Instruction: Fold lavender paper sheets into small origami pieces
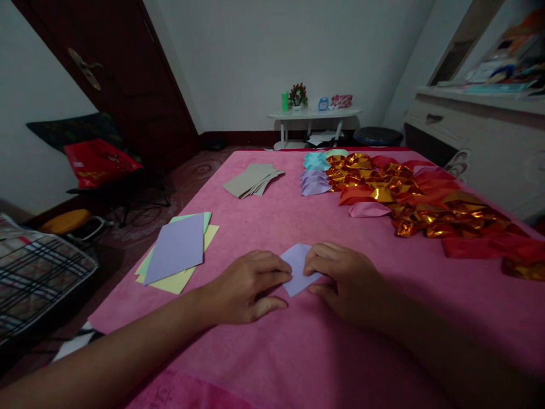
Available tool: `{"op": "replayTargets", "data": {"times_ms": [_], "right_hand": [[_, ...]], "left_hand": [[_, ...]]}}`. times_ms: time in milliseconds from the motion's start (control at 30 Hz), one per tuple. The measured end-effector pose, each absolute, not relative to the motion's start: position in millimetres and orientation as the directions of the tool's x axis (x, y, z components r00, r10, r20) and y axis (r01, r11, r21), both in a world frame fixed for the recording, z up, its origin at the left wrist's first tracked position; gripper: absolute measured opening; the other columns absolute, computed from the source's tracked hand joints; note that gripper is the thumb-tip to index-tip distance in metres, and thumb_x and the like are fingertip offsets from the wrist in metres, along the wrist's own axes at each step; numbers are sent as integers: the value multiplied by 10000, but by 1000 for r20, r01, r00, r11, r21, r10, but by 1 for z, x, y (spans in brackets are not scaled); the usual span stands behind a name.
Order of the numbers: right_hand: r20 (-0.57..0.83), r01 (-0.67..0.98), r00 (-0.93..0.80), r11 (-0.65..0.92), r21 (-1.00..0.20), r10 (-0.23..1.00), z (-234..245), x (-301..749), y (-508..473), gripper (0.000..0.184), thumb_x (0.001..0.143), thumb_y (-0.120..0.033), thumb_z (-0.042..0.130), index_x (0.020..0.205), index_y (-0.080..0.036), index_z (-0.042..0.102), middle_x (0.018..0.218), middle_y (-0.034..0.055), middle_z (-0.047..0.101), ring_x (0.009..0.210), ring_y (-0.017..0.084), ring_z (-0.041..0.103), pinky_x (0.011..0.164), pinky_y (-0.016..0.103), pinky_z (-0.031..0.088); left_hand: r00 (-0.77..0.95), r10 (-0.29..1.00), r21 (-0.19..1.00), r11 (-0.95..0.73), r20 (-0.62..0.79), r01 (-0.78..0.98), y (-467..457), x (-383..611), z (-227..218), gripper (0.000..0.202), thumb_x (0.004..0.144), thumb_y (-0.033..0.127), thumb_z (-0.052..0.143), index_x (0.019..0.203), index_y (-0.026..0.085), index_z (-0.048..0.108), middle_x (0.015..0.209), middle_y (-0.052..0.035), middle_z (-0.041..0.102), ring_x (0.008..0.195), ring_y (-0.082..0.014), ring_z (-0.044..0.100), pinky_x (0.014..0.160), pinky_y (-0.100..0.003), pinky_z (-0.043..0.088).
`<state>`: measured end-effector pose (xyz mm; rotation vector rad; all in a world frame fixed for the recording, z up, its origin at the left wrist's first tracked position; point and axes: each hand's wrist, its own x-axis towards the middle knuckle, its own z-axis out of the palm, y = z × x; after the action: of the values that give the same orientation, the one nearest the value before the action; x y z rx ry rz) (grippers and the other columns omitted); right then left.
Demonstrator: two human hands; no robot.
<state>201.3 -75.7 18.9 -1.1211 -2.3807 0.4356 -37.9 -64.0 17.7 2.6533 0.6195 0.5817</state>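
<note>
A small folded piece of lilac paper (297, 267) lies on the pink cloth (298, 341) near the front of the table. My left hand (247, 287) pinches its left side, fingers curled and pressed on the paper. From the other side my right hand (343, 281) grips the right edge with bent fingers. Both hands rest on the cloth, knuckles up.
A stack of lilac, green and yellow sheets (177, 250) lies at the left. Grey sheets (252, 179) sit further back. Folded lilac and teal pieces (314, 173) and a heap of gold and red foil shapes (417, 199) fill the right. A white side table (313, 116) stands by the wall.
</note>
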Motion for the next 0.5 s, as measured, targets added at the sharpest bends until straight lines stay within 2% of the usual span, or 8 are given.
{"op": "replayTargets", "data": {"times_ms": [167,367,500], "right_hand": [[233,686,-554,597,-416,799,24,195,-81,229,680,-62,569,848,-208,621,886,27,601,843,190,518,718,311,375],[244,684,-603,650,-332,760,24,191,-83,106,785,-115,544,796,-196,612,835,39,586,799,182,497,666,302,348],[246,693,-635,681,-239,732,23,187,-85,96,802,-134,535,754,-184,602,799,46,583,744,173,485,622,305,320]], "left_hand": [[748,547,442,-815,375,374,-74,-44,6,259,850,286,589,1063,146,638,1022,-118,656,911,-196,594,803,-334,473],[710,592,490,-781,381,388,-68,-35,8,277,835,323,602,1054,160,645,963,-111,660,876,-195,590,779,-330,483],[704,584,430,-801,404,418,-67,-33,5,216,857,286,561,1004,163,661,930,-102,658,850,-184,586,754,-317,480]]}}
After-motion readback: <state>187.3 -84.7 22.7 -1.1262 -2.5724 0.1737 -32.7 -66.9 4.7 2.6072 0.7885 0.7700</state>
